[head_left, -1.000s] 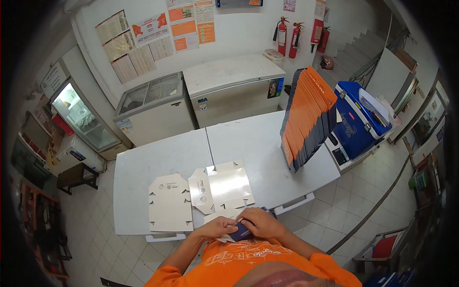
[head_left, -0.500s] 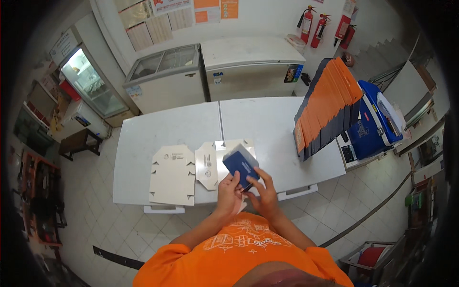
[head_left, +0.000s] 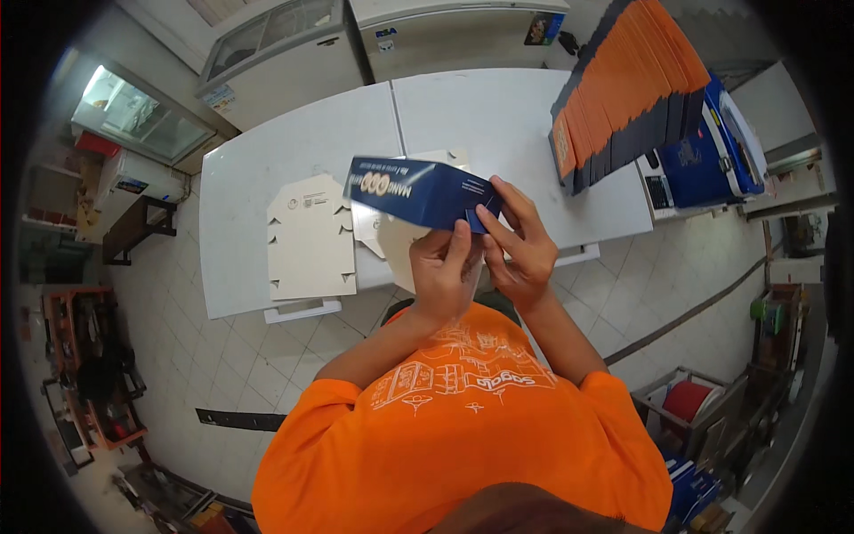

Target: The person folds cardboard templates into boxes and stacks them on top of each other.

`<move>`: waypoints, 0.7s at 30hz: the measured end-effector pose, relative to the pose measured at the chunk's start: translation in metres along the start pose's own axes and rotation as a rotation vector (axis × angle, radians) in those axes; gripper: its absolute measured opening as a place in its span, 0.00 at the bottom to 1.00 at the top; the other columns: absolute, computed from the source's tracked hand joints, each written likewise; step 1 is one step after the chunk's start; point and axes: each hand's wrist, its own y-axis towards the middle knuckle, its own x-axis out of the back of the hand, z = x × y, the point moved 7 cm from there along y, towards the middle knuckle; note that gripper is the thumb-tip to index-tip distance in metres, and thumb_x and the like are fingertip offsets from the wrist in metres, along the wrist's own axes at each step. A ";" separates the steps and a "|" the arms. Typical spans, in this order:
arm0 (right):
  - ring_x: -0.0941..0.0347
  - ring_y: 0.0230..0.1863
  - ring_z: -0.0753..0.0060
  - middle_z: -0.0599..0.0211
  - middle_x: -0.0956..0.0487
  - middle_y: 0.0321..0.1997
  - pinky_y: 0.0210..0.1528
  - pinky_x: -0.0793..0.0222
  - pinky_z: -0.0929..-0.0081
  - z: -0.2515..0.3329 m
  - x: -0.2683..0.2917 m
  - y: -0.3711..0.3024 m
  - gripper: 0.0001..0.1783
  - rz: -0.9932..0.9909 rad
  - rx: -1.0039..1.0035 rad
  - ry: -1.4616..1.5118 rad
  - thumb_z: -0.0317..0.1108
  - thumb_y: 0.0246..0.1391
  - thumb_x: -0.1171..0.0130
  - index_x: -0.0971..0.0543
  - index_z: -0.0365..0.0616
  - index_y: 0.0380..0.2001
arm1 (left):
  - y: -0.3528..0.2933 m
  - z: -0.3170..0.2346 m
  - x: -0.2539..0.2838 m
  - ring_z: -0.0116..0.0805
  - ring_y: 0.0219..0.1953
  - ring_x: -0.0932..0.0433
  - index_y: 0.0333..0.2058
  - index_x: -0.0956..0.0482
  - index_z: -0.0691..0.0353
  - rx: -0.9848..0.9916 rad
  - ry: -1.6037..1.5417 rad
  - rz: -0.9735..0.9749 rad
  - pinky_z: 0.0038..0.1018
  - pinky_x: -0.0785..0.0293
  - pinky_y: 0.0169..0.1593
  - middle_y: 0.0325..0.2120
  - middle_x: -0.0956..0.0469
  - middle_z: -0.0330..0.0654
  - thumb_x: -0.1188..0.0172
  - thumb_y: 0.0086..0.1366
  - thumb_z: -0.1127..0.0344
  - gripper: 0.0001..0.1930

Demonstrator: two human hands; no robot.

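Observation:
Between my two hands is a folded dark blue carton, its long printed side facing up and left. My left hand is closed on its lower edge, the thumb pressed near a small flap. At the right end, the fingers of my right hand pinch the carton by that same flap. Beyond and left of my hands, a flat die-cut cardboard blank lies with its plain cream side up. Another cream blank is partly covered by the carton and my left hand.
The blanks lie on a white table. A tall fanned stack of orange and dark blue cartons stands at the far right, beside a blue cooler box. Chest freezers stand behind the table.
The blue carton has come up closer and turned, so its long side now shows. Both hands have risen with it, and the whole view has tipped down toward my body.

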 end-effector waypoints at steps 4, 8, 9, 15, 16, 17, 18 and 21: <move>0.31 0.66 0.42 0.39 0.28 0.62 0.64 0.27 0.58 0.011 0.009 0.003 0.18 -0.049 0.012 0.050 0.15 0.45 0.32 0.13 0.36 0.42 | 0.001 -0.013 -0.002 0.16 0.27 0.34 0.36 0.19 0.69 -0.117 0.128 0.182 0.19 0.39 0.31 0.25 0.24 0.32 0.47 0.75 0.71 0.10; 0.26 0.59 0.47 0.46 0.26 0.59 0.58 0.23 0.62 0.008 0.024 0.003 0.21 -0.151 0.062 -0.016 0.22 0.40 0.25 0.12 0.43 0.42 | 0.003 -0.016 -0.021 0.21 0.30 0.27 0.42 0.19 0.72 -0.142 0.034 0.181 0.20 0.34 0.34 0.31 0.18 0.37 0.46 0.74 0.70 0.10; 0.26 0.59 0.47 0.46 0.26 0.59 0.58 0.23 0.62 0.006 0.028 0.008 0.21 -0.172 0.058 -0.036 0.22 0.40 0.25 0.12 0.43 0.42 | 0.009 -0.014 -0.026 0.21 0.30 0.27 0.42 0.19 0.72 -0.130 0.034 0.207 0.20 0.34 0.34 0.31 0.18 0.37 0.46 0.74 0.70 0.10; 0.28 0.53 0.53 0.57 0.27 0.55 0.52 0.28 0.61 0.008 0.079 0.085 0.27 -0.019 0.165 -0.129 0.25 0.36 0.23 0.16 0.50 0.46 | 0.063 -0.080 -0.086 0.22 0.18 0.28 0.33 0.16 0.68 -0.718 0.866 0.311 0.24 0.36 0.23 0.19 0.21 0.42 0.33 0.63 0.75 0.03; 0.28 0.53 0.54 0.58 0.27 0.56 0.52 0.28 0.62 0.010 0.097 0.099 0.30 -0.062 0.263 -0.180 0.29 0.37 0.23 0.18 0.53 0.48 | 0.071 -0.095 -0.114 0.29 0.16 0.29 0.32 0.17 0.67 -0.830 0.978 0.382 0.26 0.34 0.22 0.18 0.23 0.44 0.33 0.61 0.76 0.02; 0.28 0.53 0.54 0.60 0.28 0.58 0.52 0.28 0.62 0.013 0.118 0.113 0.32 -0.108 0.362 -0.241 0.32 0.38 0.23 0.19 0.55 0.51 | 0.083 -0.102 -0.140 0.37 0.15 0.28 0.34 0.17 0.65 -0.999 1.028 0.520 0.28 0.33 0.23 0.20 0.22 0.45 0.32 0.59 0.77 0.04; 0.29 0.55 0.52 0.59 0.29 0.61 0.54 0.29 0.59 0.023 0.136 0.127 0.29 -0.180 0.530 -0.411 0.35 0.39 0.22 0.18 0.55 0.50 | 0.085 -0.114 -0.170 0.45 0.20 0.23 0.37 0.18 0.64 -0.960 1.211 0.691 0.33 0.29 0.26 0.24 0.20 0.47 0.33 0.56 0.78 0.09; 0.18 0.42 0.70 0.69 0.16 0.32 0.70 0.37 0.55 0.041 0.182 0.177 0.06 -0.259 0.772 -0.561 0.34 0.59 0.41 0.17 0.47 0.34 | 0.082 -0.125 -0.254 0.38 0.35 0.17 0.38 0.17 0.53 -1.433 1.727 0.812 0.36 0.21 0.52 0.31 0.17 0.36 0.37 0.55 0.73 0.11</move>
